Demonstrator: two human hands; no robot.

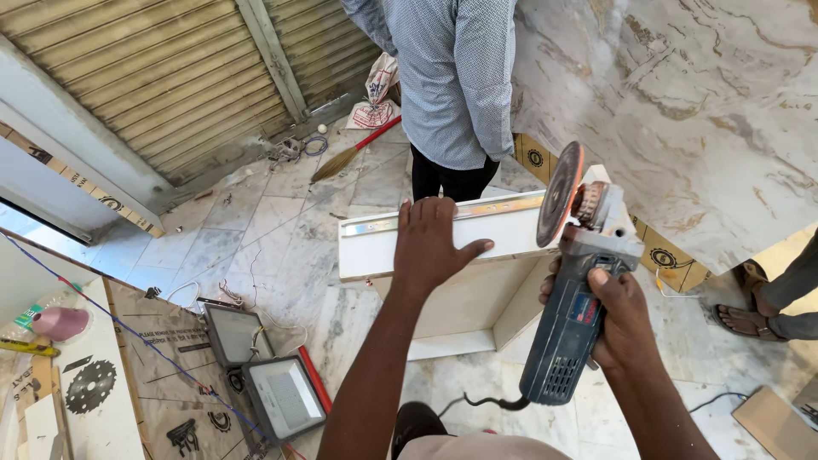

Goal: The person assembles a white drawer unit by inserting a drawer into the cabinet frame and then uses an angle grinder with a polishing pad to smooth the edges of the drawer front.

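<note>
The blue and grey grinder (573, 328) is held up above the floor, its round orange and grey disc (559, 194) standing on edge at the top. A black cord hangs from its bottom end. The long white board (375, 249) lies flat on a white box, with a shiny metal strip (503, 208) along its far edge, next to the disc.
</note>
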